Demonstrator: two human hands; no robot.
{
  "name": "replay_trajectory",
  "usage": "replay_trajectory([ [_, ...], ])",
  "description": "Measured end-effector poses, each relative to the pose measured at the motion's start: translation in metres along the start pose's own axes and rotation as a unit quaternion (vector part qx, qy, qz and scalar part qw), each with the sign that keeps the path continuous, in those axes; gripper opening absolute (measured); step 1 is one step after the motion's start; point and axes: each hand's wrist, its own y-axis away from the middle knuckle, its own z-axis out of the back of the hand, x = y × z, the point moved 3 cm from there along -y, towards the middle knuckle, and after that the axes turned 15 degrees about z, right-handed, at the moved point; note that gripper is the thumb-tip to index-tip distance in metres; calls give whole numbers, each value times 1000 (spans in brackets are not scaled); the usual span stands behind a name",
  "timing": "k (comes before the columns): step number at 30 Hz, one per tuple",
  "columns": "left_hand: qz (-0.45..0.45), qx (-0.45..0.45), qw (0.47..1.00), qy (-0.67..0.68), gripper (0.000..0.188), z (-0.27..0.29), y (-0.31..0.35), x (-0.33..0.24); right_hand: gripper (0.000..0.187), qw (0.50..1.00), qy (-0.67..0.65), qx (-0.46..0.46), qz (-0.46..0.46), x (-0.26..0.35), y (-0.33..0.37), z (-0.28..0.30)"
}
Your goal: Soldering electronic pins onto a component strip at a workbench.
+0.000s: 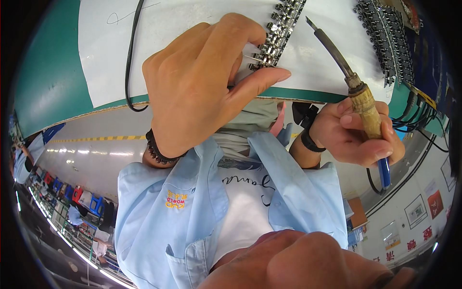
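Note:
Across the white sheet (pixel 187 19) runs a row of small shiny metal connectors (pixel 280 33), slanting up to the far edge of view. My left hand (pixel 197 82) is at the row's near end. Its bent index finger touches the row's left side, and its thumb reaches along the bottom end; the other fingers are curled under and partly hidden. To the right, my right hand (pixel 356 130) grips a soldering iron (pixel 364 103) by its worn yellowish handle. The iron's dark shaft points up and left, its tip above the sheet, apart from the connectors.
More rows of dark metal connectors (pixel 385 41) lie at the far right of the green worktop (pixel 53 72). A black cable (pixel 129 62) hangs over the front edge at left. Bundled cables (pixel 423 108) cross the right edge. People and a yellow-striped floor appear beyond.

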Motion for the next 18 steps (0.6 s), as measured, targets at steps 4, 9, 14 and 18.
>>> replay_trajectory([
  [4, 89, 50, 995, 15, 31, 11, -2, -15, 33, 994, -70, 87, 9, -5, -1, 9],
  [9, 88, 5, 985, 148, 18, 11, 5, -4, 31, 992, -61, 99, 43, -8, -6, 7],
  [14, 108, -14, 961, 255, 12, 14, 5, -1, 32, 993, -51, 97, 51, -10, -3, 5],
  [18, 70, -32, 956, 282, 9, 8, 4, 17, 32, 994, -62, 82, 36, -8, -6, 8],
])
